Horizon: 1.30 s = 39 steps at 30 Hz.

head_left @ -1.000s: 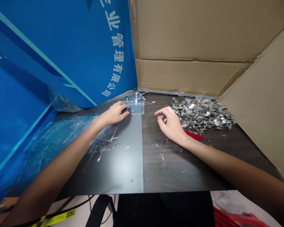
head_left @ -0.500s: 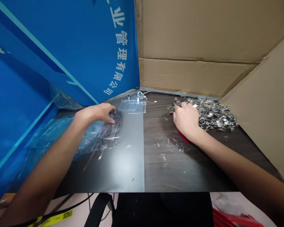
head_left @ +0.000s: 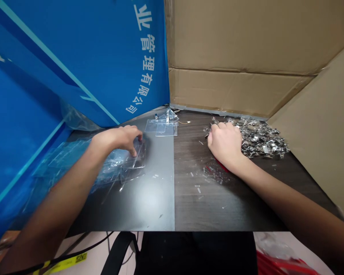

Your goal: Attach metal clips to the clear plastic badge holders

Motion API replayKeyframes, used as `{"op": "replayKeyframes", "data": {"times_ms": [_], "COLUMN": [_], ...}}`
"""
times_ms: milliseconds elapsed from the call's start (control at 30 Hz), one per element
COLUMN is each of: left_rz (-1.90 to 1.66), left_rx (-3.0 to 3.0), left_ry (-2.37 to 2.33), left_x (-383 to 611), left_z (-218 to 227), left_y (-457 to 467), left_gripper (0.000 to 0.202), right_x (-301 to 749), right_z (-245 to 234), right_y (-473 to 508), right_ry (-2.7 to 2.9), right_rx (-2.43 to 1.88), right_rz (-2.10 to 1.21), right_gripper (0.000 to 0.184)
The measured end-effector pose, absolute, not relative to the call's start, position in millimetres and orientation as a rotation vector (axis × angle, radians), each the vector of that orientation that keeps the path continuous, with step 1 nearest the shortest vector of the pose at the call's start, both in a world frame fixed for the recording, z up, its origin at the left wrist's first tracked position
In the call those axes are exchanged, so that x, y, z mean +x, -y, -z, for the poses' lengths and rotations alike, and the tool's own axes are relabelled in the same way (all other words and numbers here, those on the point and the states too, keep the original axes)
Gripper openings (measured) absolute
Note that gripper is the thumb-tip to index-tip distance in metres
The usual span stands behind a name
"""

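My left hand [head_left: 122,139] reaches over a loose stack of clear plastic sleeves [head_left: 133,164], its fingertips curled down on the sleeve's raised edge. Further back lie several flat clear card holders [head_left: 164,128], apart from that hand. My right hand [head_left: 224,143] rests curled on the left edge of a heap of small shiny metal clips [head_left: 259,139], and its fingers hide what is under them. A red piece [head_left: 223,166] peeks out beneath the right wrist. Small clear plastic bits [head_left: 212,173] lie scattered near that hand.
The table joins a grey sheet [head_left: 149,198] and dark wood [head_left: 232,206]. A blue printed banner [head_left: 74,57] and crumpled clear film [head_left: 60,164] fill the left, with cardboard [head_left: 240,46] behind and right. Below the front edge are a black seat back [head_left: 195,254] and red plastic [head_left: 278,265].
My left hand has moved from the card holders back onto the plastic stack. My right hand has gone from beside the metal heap onto its left edge. The view has shifted slightly.
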<state>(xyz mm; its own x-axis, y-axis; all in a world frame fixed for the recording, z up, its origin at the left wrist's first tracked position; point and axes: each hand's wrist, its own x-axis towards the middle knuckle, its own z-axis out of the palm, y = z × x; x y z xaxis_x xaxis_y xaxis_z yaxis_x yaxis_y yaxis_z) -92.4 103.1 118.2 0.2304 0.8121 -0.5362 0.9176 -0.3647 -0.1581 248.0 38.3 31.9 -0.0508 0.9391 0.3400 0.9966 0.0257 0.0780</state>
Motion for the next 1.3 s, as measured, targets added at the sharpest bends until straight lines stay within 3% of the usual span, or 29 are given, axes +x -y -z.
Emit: {"op": "replayKeyframes", "data": {"times_ms": [233,433,533,667,767,900,1100,1300], "left_rz": [0.819,0.602,0.448,0.161,-0.005,-0.356,-0.925,-1.294], "left_rx": [2.427,2.411,2.274,2.042,1.912,1.799,1.342,1.317], "left_ry": [-1.61,-1.494,-1.342,-1.16,-1.088,-0.975,-0.914,-0.996], "left_x": [-84.6,-100.9,-112.9,-111.0,-91.7,-56.3,-10.8,10.5], "left_z": [-110.7,-119.6,-135.7,-157.9,-161.6,-136.8,-63.4,-12.6], "left_y": [-103.6,-107.3,-104.6,-92.4,-81.5,-68.0,-43.4,-32.8], "left_gripper": [0.044,0.019,0.025,0.047,0.045,0.031,0.044,0.046], "right_x": [244.5,246.7,244.7,239.3,234.5,226.8,214.9,206.4], "right_z": [-26.1,-26.4,-26.2,-25.0,-24.7,-22.2,-8.3,-2.1], "right_y": [-38.8,-40.6,-40.1,-38.0,-34.4,-29.8,-28.6,-19.4], "right_ry": [2.244,2.205,2.156,1.95,1.776,1.701,1.347,1.291], "right_rx": [-1.996,-1.932,-1.888,-1.605,-1.319,-1.163,-0.989,-0.993], "right_rz": [0.242,0.172,0.143,-0.061,-0.305,-0.576,-1.171,-1.249], "right_gripper": [0.03,0.031,0.029,0.023,0.019,0.026,0.011,0.027]}}
